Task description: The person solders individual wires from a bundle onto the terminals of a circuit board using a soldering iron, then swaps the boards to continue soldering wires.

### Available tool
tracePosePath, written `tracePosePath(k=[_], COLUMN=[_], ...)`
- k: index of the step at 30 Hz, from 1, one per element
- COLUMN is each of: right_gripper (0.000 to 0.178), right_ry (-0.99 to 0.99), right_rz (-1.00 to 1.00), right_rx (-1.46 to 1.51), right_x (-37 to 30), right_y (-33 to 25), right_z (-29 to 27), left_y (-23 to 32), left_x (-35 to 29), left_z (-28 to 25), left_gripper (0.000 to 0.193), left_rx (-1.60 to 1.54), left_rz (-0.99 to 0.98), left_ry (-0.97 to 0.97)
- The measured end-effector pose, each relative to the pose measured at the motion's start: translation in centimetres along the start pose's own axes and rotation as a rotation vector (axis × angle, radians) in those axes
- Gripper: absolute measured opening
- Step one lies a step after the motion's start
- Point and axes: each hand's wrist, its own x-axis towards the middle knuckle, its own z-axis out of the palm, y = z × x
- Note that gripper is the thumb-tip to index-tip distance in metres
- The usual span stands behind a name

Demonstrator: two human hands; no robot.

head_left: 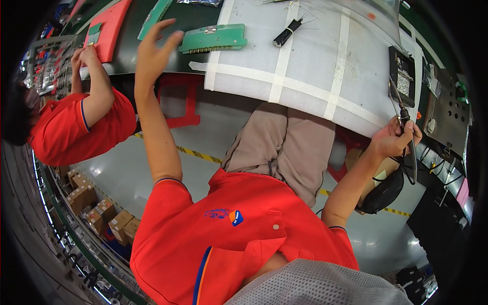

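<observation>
My right hand (396,138) grips a soldering iron (404,114) by its dark handle at the right edge of the table. The iron's thin metal shaft points up beside a black tray (413,99) of silvery bits, and its cable hangs below my hand. My left hand (152,58) is raised, empty, with thumb and fingers spread. Just right of its thumb lies a green fixture (213,37) with a row of metal pins along its near edge. A second green strip (154,19) lies beyond my left fingers.
White sheeting (249,56) held with tape strips covers the table before me. A bundle of black wires (287,32) rests on it. A clear curved cover (373,15) stands at the far right. At left, a co-worker's hands (87,55) are by a green piece (94,33) on a pink mat (114,30).
</observation>
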Motion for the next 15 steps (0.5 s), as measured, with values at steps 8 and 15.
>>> tracePosePath(k=[8,15], right_gripper=[0.008,0.01], right_ry=[-0.036,-0.04], right_rz=[-0.002,0.032], right_rx=[0.004,0.039], right_x=[0.0,0.0], right_y=[0.2,0.2], right_z=[-0.5,-0.7], left_y=[1.7,2.7], left_x=[-0.4,-1.1], left_z=[2.6,2.9], left_gripper=[0.051,0.049], left_rx=[0.279,0.288], left_rz=[0.424,0.454], left_ry=[-0.436,-0.377])
